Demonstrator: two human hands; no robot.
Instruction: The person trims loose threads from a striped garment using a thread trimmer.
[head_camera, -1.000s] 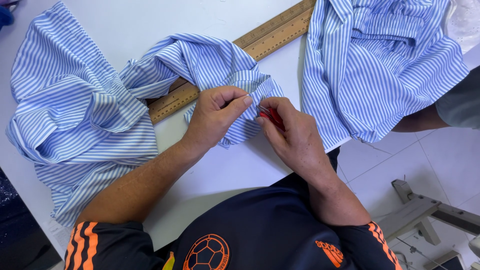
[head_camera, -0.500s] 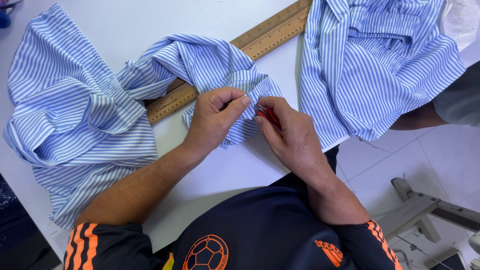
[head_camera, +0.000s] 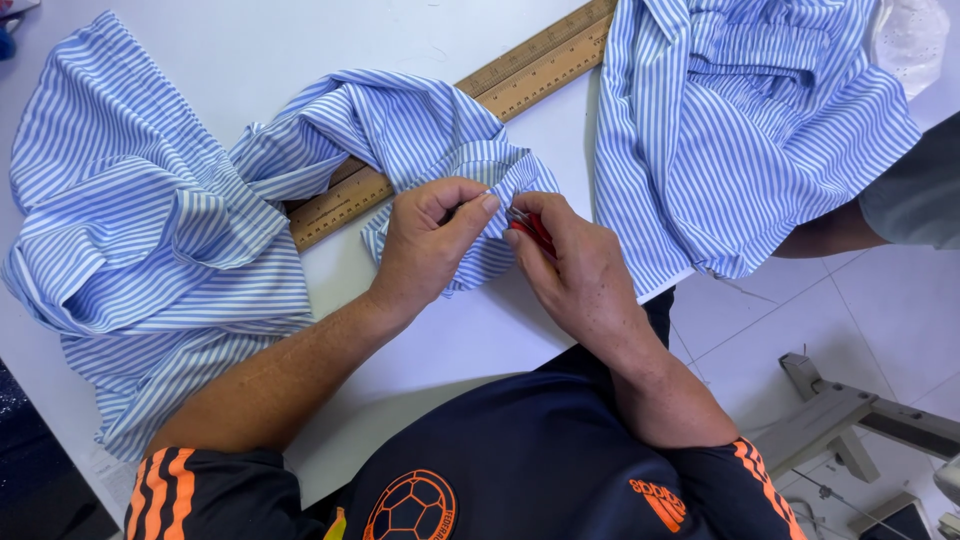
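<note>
Shirt, left pile (head_camera: 150, 240): it lies bunched on the table (head_camera: 300, 60), well left of my hands, joined to the fold I work on by a twisted run of cloth over the ruler (head_camera: 530, 75).
Left hand (head_camera: 430, 245): closed in a pinch; my thumb and fingers grip the striped fold (head_camera: 500, 175) and hold it up off the table.
Fold: it sits right between my two hands, touching both, just this side of the ruler.
Red tool (head_camera: 535, 228): small, mostly hidden in my right hand; I cannot tell its tip or exactly what it is.
Right hand (head_camera: 585, 275): closed around the red tool, its point end against the fold and close to my left thumb.
Risk, cloth: if I push too hard, I judge the tool may nick or tear the thin fabric instead of the thread.
Risk, finger: my left thumb is so near the tool that a slip could catch it.
Risk, pull: the twisted cloth over the ruler could drag and tug the fold out of my pinch.
Second shirt (head_camera: 740, 130): it hangs off the table edge at right, apart from my hands.
</note>
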